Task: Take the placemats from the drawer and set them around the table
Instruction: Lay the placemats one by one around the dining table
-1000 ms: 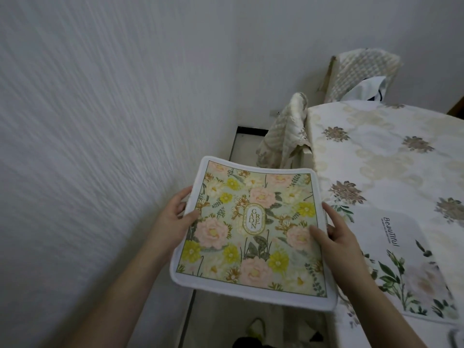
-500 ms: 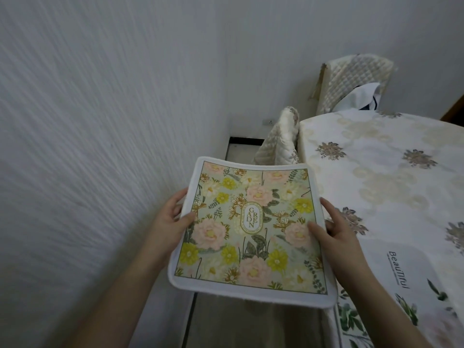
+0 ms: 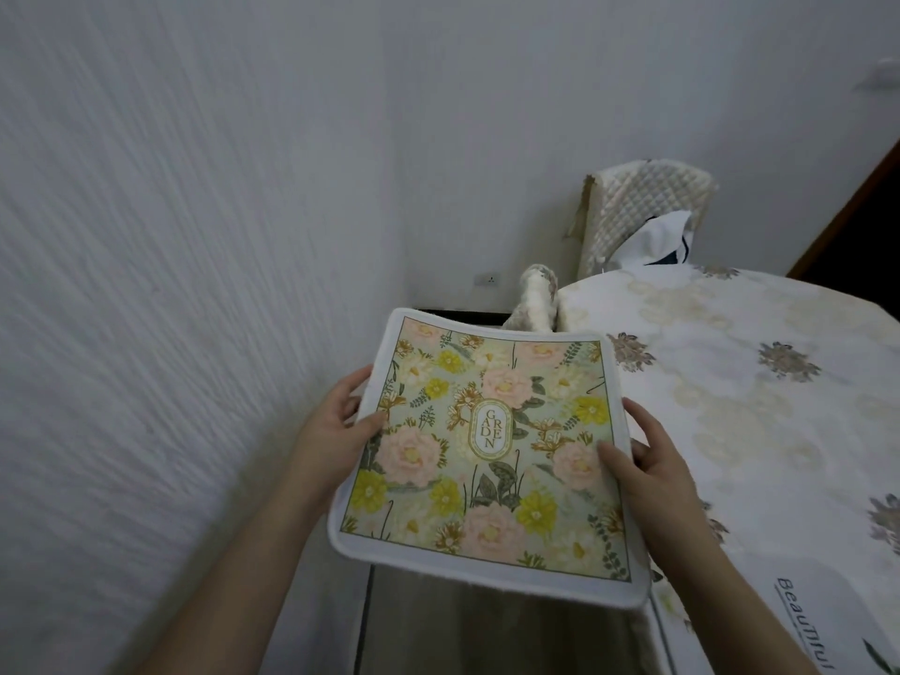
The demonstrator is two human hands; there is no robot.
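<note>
Centrally, two hands, left hand (image 3: 336,423) and right hand (image 3: 650,467), are pinching one floral placemat (image 3: 492,450) by its sides, thumbs on top; a second placemat (image 3: 828,621) is lying lower right on the table (image 3: 730,382).

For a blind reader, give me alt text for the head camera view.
Both hands, left hand and right hand, hold a floral placemat by its side edges beside a table; another placemat lies there already.

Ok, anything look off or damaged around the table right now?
One thing: the far chair's quilted cover looks torn or frayed along its left edge. The floral placemat sags between the left hand and right hand, but looks undamaged.
</note>
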